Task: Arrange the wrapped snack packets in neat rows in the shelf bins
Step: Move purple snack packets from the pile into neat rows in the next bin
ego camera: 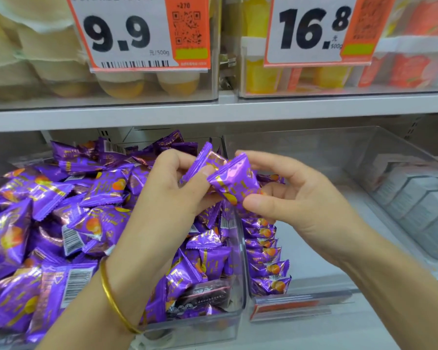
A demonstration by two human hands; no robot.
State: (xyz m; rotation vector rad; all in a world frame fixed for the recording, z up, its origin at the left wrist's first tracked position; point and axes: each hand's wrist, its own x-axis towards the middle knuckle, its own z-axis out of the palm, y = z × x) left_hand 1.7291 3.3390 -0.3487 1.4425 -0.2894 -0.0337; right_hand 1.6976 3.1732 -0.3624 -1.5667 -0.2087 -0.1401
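You hold one purple packet in each hand, just above the wall between two bins.

Your left hand [167, 188] pinches a packet [204, 159] between thumb and curled fingers. Your right hand [296, 195], at its 3 o'clock, grips a second packet [233, 180], thumb underneath and fingers curled behind. The two packets overlap at the centre of the view. A loose heap [61, 210] of the same packets fills the left bin [238, 311] from 7 to 10 o'clock. At 5 o'clock from your hands, a neat row [266, 253] stands on edge along the left wall of the right bin [364, 152]. A gold bangle [114, 299] circles your left wrist. Price tags on the upper shelf [213, 114] read 9.9 [116, 34] at 11 o'clock and 16.8 [311, 29] at 1 o'clock.
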